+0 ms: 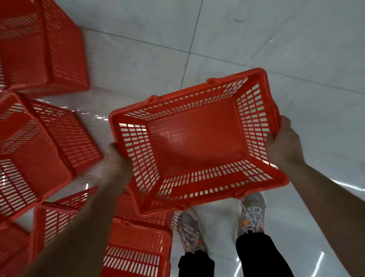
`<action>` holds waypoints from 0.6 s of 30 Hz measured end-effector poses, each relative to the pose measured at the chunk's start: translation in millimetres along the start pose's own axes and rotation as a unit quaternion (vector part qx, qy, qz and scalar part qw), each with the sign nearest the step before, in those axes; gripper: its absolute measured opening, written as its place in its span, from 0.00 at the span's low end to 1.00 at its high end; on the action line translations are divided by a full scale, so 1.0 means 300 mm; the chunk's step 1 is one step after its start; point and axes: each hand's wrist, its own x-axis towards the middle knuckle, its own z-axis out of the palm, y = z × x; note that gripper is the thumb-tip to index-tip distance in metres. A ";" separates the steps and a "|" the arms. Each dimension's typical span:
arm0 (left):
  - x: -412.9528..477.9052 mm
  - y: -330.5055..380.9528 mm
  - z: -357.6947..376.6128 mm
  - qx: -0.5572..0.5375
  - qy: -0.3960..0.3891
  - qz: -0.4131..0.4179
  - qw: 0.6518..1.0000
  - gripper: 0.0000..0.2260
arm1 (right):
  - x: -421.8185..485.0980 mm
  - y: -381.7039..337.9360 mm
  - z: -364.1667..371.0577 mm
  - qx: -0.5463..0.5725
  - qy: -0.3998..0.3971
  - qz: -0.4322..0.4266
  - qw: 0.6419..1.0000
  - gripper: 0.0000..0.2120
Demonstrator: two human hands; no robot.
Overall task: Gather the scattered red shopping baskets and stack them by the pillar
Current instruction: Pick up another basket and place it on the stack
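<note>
Held basket (194,137) is off the floor (278,32), mouth up, a little tilted, just ahead of the person's shoes (252,213). Left hand (117,159) grips one short end with its fingers curled round the rim. Right hand (283,143) grips the opposite short end, thumb over the rim and the other fingers hidden beneath. The hold looks even.

More red baskets lie to the person's left: upper-left basket (39,51), mid-left basket (32,154) and near basket (134,258), which is close beside the left shoe. Whether they stand upright or lean is unclear at this wide angle. The pillar is not in view.

Judgement: the step in hand is carrying this one to be nested.
- Level it first.
- Line its long sides up with the basket below.
- Lower it straight, so the tapered walls slide in rather than catch on a corner.
- Release only once the rims seat.
- Mind the near basket when stepping; it looks like a trip risk.
</note>
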 end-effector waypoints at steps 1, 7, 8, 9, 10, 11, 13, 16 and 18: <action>-0.016 -0.003 0.001 -0.007 0.012 0.006 1.000 0.15 | -0.002 0.003 -0.019 -0.008 0.009 -0.011 1.000 0.23; -0.186 0.013 -0.196 -0.106 0.072 0.035 0.991 0.17 | -0.122 -0.078 -0.264 -0.007 0.018 -0.078 0.997 0.20; -0.231 0.022 -0.260 -0.122 0.075 0.028 0.989 0.16 | -0.163 -0.116 -0.326 0.003 0.019 -0.087 0.996 0.19; -0.284 0.029 -0.330 -0.134 0.077 0.020 0.988 0.16 | -0.212 -0.158 -0.390 0.011 0.022 -0.092 0.995 0.18; -0.345 0.037 -0.406 -0.143 0.080 0.017 0.986 0.15 | -0.269 -0.204 -0.458 0.016 0.022 -0.096 0.995 0.17; -0.413 0.044 -0.483 -0.152 0.082 0.017 0.985 0.14 | -0.328 -0.254 -0.528 0.017 0.021 -0.100 0.995 0.17; -0.577 0.039 -0.642 -0.169 0.092 0.023 0.981 0.13 | -0.449 -0.355 -0.670 0.006 0.028 -0.113 0.993 0.17; -0.856 -0.001 -0.870 -0.198 0.114 0.034 0.973 0.14 | -0.624 -0.502 -0.871 -0.027 0.049 -0.151 0.987 0.16; -1.049 -0.047 -1.004 -0.230 0.124 0.018 0.965 0.16 | -0.737 -0.603 -0.982 -0.041 0.056 -0.196 0.978 0.15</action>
